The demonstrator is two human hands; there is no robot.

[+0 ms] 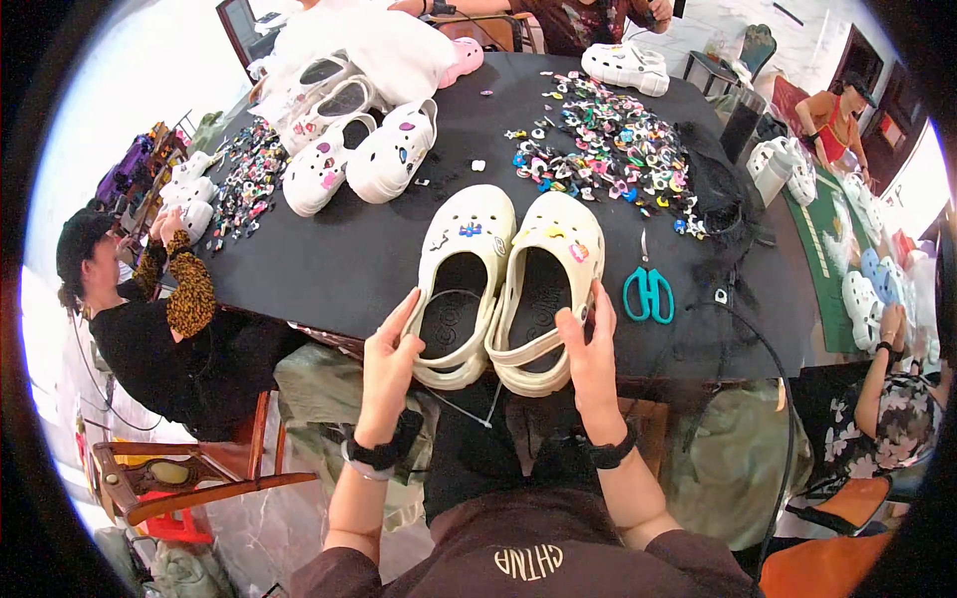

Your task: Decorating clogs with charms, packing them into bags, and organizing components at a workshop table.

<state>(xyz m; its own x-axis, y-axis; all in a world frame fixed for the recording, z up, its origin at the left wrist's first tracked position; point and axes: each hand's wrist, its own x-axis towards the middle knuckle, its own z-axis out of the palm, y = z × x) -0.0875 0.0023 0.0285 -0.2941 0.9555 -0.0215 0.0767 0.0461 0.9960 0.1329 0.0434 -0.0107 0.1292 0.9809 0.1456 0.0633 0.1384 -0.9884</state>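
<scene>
Head view: two hands hold a pair of cream clogs at the table edge

Head camera looks down on a black table (329, 269) with a pair of cream clogs (508, 279) lying side by side at its near edge, toes pointing away from the person and heel straps toward them. The left hand (387, 371) grips the left clog (461, 284) at its heel, fingers curled over the strap and rim. The right hand (590, 361) grips the right clog (546, 287) the same way, thumb on the strap and fingers along the outer side. Both clogs touch each other along their inner sides and carry a few small coloured charms on their toes. Each wrist wears a dark band.

Just right of the right clog lie teal scissors (648, 294), closed, handles toward the person. Farther back on the right spreads a heap of small coloured charms (608, 149). Back left stands a group of white clogs (354, 140), several already decorated, with a white bag (369, 45) behind them. Another white pair (626, 68) sits at the far edge. A second scatter of charms (244, 184) lies along the left edge, near a seated person in black (150, 329) whose hands rest there. Other people sit at the right, beside a green table (832, 244) with more clogs
</scene>
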